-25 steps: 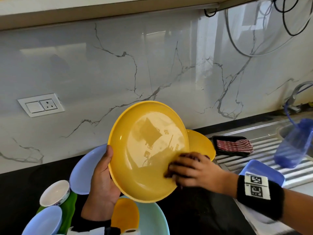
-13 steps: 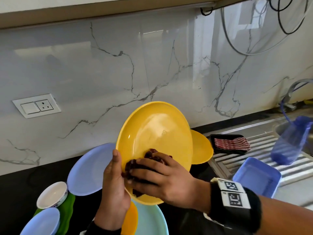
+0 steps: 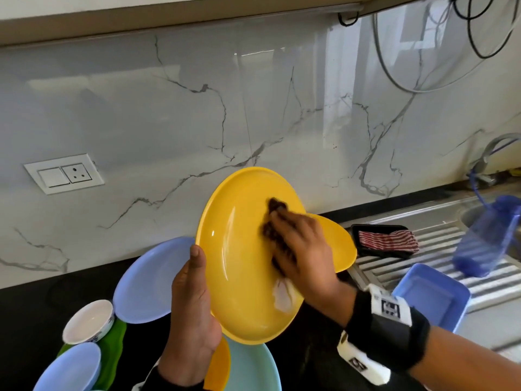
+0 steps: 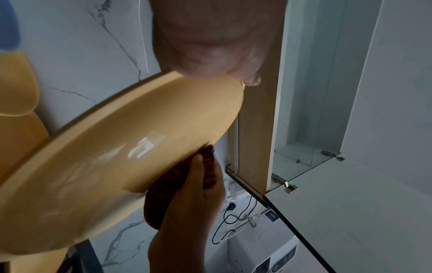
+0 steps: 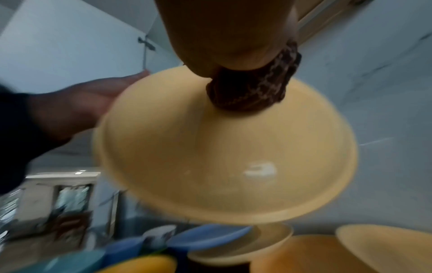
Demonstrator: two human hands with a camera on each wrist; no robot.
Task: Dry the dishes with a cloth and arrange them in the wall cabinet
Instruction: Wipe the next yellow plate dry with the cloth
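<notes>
A large yellow plate [image 3: 242, 266] is held tilted above the counter, its hollow face toward me. My left hand [image 3: 194, 314] grips its left rim, thumb on the front. My right hand [image 3: 301, 249] presses a dark brown cloth [image 3: 275, 221] against the plate's right half, fingers curled over the cloth. The left wrist view has the plate [image 4: 112, 166] with the cloth [image 4: 177, 184] against its lower edge. From the right wrist, the cloth [image 5: 254, 88] is bunched on the plate [image 5: 222, 151]. An open wall cabinet [image 4: 304, 110] is overhead.
On the black counter below lie a second yellow plate [image 3: 338, 244], pale blue plates [image 3: 149, 280], a white bowl [image 3: 88, 320], a teal plate [image 3: 251, 368] and a green one [image 3: 115, 348]. At right, a blue tub [image 3: 431, 294], a black tray holding a striped cloth [image 3: 386, 241] and a blue jug [image 3: 487, 235] sit on the sink drainer.
My right hand has wiped the cloth across the plate, from its lower right to its lower left, then up to the upper right. The left hand has kept its grip and the plate has turned more edge-on.
</notes>
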